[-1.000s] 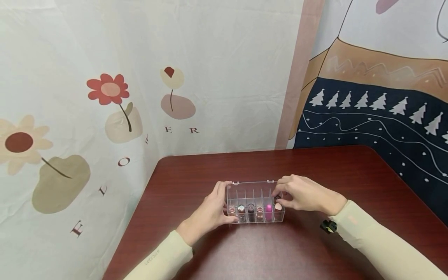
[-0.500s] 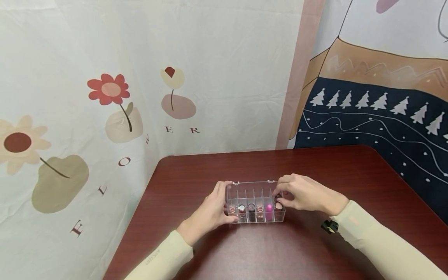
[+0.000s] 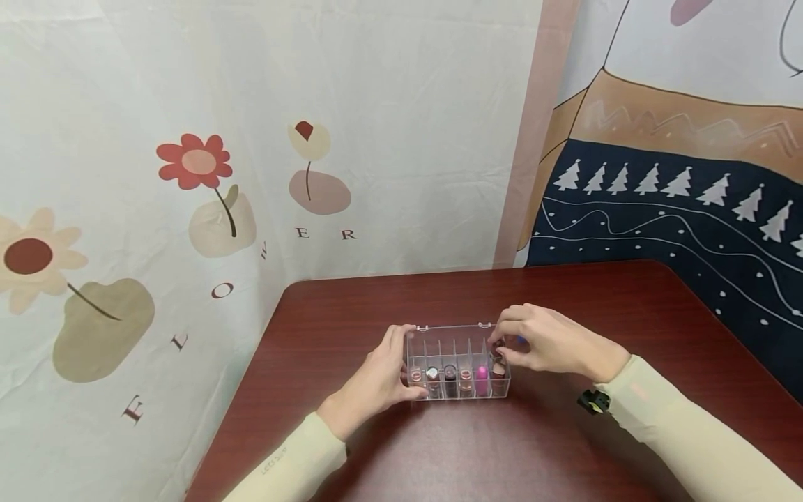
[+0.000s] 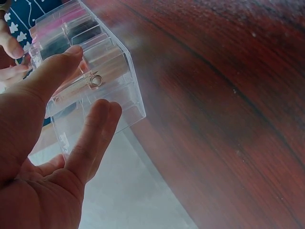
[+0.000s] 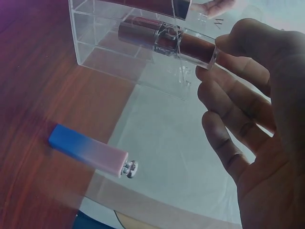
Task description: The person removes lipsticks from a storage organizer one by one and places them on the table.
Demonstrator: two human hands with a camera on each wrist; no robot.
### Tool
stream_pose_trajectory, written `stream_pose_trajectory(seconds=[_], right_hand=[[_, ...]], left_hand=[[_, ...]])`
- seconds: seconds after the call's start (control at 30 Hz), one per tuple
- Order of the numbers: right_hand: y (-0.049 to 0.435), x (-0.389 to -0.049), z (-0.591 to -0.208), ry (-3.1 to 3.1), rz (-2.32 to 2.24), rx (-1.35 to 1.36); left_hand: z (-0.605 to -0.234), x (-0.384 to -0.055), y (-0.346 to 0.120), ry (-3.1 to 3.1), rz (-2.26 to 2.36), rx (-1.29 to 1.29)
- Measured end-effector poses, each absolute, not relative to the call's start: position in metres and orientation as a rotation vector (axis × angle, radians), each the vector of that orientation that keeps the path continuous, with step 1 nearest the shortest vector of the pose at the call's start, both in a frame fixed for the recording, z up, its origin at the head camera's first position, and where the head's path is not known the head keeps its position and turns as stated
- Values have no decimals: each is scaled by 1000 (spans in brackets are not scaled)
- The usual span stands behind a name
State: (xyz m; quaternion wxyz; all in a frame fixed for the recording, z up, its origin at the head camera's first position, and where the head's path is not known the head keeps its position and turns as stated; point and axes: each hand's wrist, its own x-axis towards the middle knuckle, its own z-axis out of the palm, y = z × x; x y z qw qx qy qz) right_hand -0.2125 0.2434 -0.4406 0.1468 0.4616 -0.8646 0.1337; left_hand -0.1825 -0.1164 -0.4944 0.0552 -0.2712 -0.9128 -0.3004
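A clear compartment box (image 3: 414, 346) stands on the table, its front row filled with several lipsticks, one bright pink (image 3: 481, 380). My left hand (image 3: 376, 373) grips the box's left end, thumb at the front and fingers round the side and back. At the right end, my right hand (image 3: 542, 339) pinches the clear end of a dark reddish lip gloss tube (image 5: 195, 47) between thumb and fingertips. In the right wrist view its lower part is inside a compartment. The other right fingers are spread away from the box.
A blue-and-pink lipstick tube (image 5: 90, 150) with a silver knob stands on the table right of the box, mostly behind my right hand in the head view. The dark red wooden table (image 3: 502, 453) meets printed cloth hangings (image 3: 408, 139) at the back.
My right hand has risen slightly at the box's right end, and a bit of blue now shows beneath its fingers. My left hand and the box stay in place.
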Motion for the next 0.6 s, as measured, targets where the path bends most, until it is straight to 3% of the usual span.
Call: stream_pose_trajectory(seconds=[0.6], right_hand=[[245, -215, -436, -2411, 425, 1330]], left_hand=[[-495, -183, -117, -2775, -895, -814]])
